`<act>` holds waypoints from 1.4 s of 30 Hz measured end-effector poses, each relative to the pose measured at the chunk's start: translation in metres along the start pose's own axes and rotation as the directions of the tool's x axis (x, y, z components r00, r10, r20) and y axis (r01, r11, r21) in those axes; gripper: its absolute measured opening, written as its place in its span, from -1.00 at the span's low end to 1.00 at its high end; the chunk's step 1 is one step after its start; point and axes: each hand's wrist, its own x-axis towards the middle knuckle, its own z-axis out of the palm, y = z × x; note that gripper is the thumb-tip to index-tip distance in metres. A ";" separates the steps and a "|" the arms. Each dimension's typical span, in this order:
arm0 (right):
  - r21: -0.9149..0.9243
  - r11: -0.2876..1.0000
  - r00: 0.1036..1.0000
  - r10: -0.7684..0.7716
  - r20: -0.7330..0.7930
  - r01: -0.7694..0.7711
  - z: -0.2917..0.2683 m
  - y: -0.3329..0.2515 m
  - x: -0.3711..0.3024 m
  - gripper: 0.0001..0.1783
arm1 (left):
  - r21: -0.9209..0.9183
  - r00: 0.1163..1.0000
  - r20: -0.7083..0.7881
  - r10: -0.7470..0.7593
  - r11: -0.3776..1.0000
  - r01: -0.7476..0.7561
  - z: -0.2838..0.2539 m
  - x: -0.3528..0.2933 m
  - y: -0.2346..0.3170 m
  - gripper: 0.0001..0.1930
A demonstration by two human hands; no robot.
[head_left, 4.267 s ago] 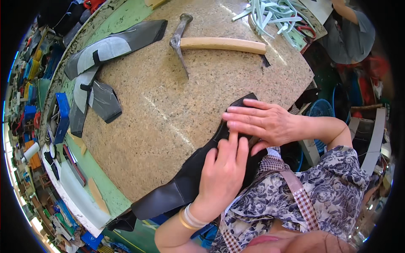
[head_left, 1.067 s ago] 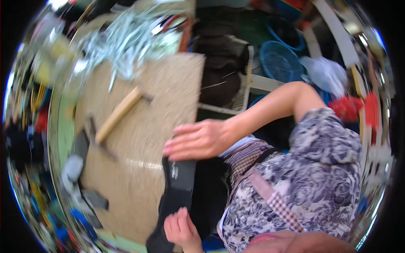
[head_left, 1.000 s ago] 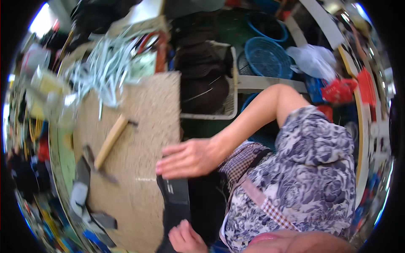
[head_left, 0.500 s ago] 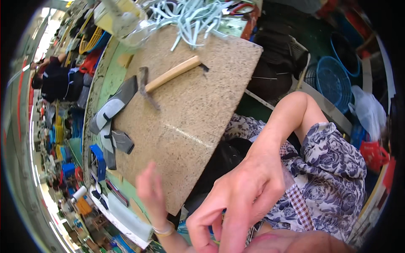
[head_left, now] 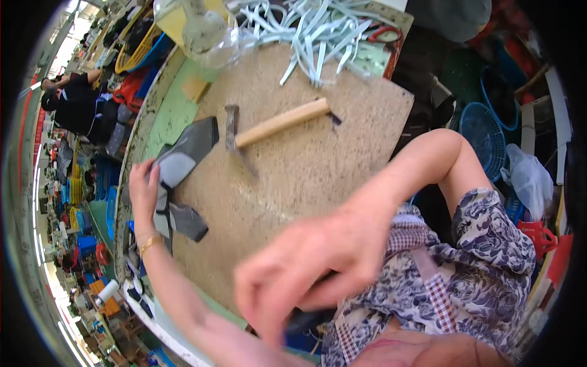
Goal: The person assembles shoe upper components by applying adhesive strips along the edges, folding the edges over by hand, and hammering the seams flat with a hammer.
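At the far left of the board, my left hand (head_left: 144,192) has its thumb and fingers closed on the edge of a stack of flat, cut grey pieces (head_left: 176,169), dark grey with lighter grey panels. A smaller dark grey piece (head_left: 188,221) lies just below them. My right hand (head_left: 315,269) is raised close in front, blurred, with its fingers curled inward; its fingertips hide whatever may be in them. Between and beyond the hands, a hammer (head_left: 284,122) with a wooden handle and dark metal head rests on the brown speckled board (head_left: 354,147).
A heap of pale blue strips (head_left: 312,37) covers the board's far end, beside red-handled scissors (head_left: 385,34). A clear container (head_left: 211,37) stands at the far left. To the right are blue baskets (head_left: 483,137) and a white plastic bag (head_left: 529,177). Another person (head_left: 79,104) is further off.
My left hand has moved from the near edge out to the grey pieces and closed on them. My right hand has shifted left, still curled. The view has turned slightly.
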 end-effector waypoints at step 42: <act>-0.811 0.516 0.826 0.558 0.073 -0.277 0.011 -0.020 -0.068 -0.78 | -0.254 0.944 -0.270 0.189 0.932 -0.259 0.007 -0.285 0.197 -0.67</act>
